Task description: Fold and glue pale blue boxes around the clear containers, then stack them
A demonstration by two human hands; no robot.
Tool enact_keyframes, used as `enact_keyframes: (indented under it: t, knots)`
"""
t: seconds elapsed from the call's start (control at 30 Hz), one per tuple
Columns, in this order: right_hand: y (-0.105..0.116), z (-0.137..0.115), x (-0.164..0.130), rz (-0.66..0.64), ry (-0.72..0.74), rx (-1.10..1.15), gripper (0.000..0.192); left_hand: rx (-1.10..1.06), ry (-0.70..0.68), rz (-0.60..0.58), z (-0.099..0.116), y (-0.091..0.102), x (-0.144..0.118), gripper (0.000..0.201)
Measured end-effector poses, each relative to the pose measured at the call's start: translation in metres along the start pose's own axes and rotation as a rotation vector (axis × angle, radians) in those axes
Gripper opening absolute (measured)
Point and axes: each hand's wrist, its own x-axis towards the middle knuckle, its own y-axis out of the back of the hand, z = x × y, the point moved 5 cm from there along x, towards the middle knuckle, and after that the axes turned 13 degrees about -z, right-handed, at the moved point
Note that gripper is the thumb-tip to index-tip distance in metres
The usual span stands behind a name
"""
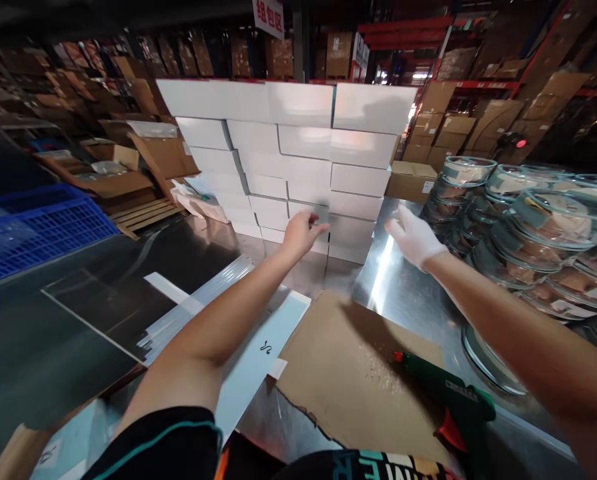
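Leftmost, a blue crate (38, 233) sits beyond the clear plastic strips (211, 290) and a pale blue panel (273, 350) on your tabletop (403, 293); next, your bare left hand (303, 235), thumb and fingers parted, is before the stacked white boxes (298, 140), contact unclear. Past the cardboard sheet (338, 373), your white-gloved right hand (412, 237) hangs near the stack's right edge, fingers loosely spread, with a green glue gun (438, 380) and stacked glass containers (523, 240) farther right.

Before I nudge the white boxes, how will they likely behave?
The white boxes might slide on one another, their faces looking smooth and glossy. Pushed high, they could topple, being stacked several rows tall. Crisp edges suggest they're fairly stiff.
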Motion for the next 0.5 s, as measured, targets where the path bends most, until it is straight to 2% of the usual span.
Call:
enact_keyframes:
  t: [0.1, 0.17, 0.23, 0.3, 0.33, 0.4, 0.43, 0.5]
  knots:
    - [-0.024, 0.027, -0.096, -0.149, -0.05, -0.102, 0.063, 0.087, 0.0, -0.131, -0.025, -0.005, -0.073, 0.022]
    - [-0.04, 0.045, -0.162, -0.227, -0.101, -0.194, 0.057, 0.134, -0.039, -0.219, -0.032, -0.018, -0.127, 0.024]
    - [-0.049, 0.06, -0.222, -0.208, -0.227, -0.282, 0.053, 0.27, -0.169, -0.398, -0.027, -0.047, -0.179, 0.042]
    - [-0.06, 0.069, -0.272, -0.233, -0.399, -0.326, 0.051, 0.429, -0.311, -0.534, -0.016, -0.078, -0.225, 0.075]
    - [-0.067, 0.07, -0.291, -0.282, -0.472, -0.304, 0.051, 0.493, -0.355, -0.591, -0.01, -0.092, -0.243, 0.088]
    - [-0.086, 0.07, -0.32, -0.402, -0.575, -0.21, 0.055, 0.571, -0.372, -0.664, -0.002, -0.113, -0.266, 0.102]
    - [-0.095, 0.068, -0.329, -0.439, -0.609, -0.164, 0.063, 0.585, -0.363, -0.688, 0.002, -0.12, -0.272, 0.104]
    - [-0.106, 0.067, -0.339, -0.434, -0.668, -0.105, 0.085, 0.583, -0.354, -0.707, 0.011, -0.125, -0.276, 0.102]
